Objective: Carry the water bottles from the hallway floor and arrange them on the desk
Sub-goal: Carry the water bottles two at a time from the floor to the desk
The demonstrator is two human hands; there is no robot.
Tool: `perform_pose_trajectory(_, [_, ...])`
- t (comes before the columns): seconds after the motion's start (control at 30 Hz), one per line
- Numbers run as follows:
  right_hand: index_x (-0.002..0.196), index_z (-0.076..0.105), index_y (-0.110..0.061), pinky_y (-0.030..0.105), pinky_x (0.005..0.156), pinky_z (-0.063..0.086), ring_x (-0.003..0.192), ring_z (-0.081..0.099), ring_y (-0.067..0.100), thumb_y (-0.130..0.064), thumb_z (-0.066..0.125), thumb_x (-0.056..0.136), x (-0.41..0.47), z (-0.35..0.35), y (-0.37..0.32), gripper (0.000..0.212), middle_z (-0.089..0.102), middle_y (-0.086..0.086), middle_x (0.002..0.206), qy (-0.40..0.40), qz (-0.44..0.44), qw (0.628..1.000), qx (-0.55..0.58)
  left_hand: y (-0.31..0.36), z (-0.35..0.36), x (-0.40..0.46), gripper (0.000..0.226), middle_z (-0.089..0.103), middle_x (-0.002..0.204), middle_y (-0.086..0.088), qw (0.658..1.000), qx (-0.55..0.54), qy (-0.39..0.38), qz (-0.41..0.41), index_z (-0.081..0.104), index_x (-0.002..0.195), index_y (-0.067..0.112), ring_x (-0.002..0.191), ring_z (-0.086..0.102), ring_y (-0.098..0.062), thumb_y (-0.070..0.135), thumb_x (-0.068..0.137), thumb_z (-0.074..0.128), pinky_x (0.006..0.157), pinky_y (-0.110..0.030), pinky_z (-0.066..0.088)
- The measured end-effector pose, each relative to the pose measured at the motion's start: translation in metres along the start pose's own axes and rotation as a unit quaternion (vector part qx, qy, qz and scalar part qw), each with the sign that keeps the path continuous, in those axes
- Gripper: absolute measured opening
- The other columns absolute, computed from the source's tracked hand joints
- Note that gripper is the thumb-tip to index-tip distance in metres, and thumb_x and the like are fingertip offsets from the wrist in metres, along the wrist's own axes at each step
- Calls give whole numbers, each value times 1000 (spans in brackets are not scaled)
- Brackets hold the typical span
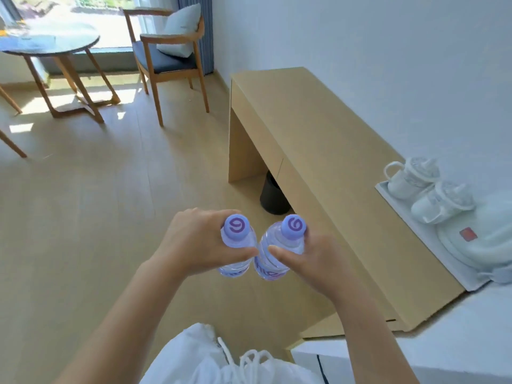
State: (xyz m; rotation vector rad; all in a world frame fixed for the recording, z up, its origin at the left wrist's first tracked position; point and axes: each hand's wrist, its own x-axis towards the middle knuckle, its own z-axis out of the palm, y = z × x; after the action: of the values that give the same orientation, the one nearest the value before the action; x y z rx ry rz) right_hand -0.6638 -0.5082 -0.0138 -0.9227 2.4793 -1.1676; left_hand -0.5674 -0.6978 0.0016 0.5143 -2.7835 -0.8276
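Holding two water bottles upright over the floor, you have the left bottle (237,245) and right bottle (279,250) nearly touching, just off the desk's (318,139) near front edge. A black bin (273,195) stands under the desk; a white tray (410,217) with a kettle (487,239) and cups occupies its right end. Your left hand (199,242) wraps its bottle's neck, thumb across. Your right hand (307,259) grips likewise, fingers curled closed around it.

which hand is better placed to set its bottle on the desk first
Probably the right hand: its water bottle is nearer the desk, which lies on that side. The left hand holds its bottle farther out over the floor.
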Motion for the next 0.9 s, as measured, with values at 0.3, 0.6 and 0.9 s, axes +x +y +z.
perform_pose_trajectory(0.3, [86,51,-48,5,69,39,85,55,-9,-36,74,74,103,-29,31,29,57,-34,94,95,91,991,34,2,14,155,65,64,77,15,996,-22,-38,80,46,102,41,67,60,-14,70,44,48,62,-31,51])
perform_pose_trajectory(0.6, [80,51,-46,4,66,38,82,55,-11,-38,71,71,207,-90,97,23,57,-36,89,168,161,971,47,43,73,298,67,66,76,14,980,21,-128,151,63,90,30,66,53,-11,75,44,45,63,-23,46])
perform_pose_trajectory(0.9, [90,53,-33,23,69,39,80,54,6,-41,74,72,288,-157,156,28,61,-16,87,343,228,911,-18,106,135,416,66,62,114,28,968,-42,-187,162,63,115,40,102,61,0,64,54,72,83,-23,47])
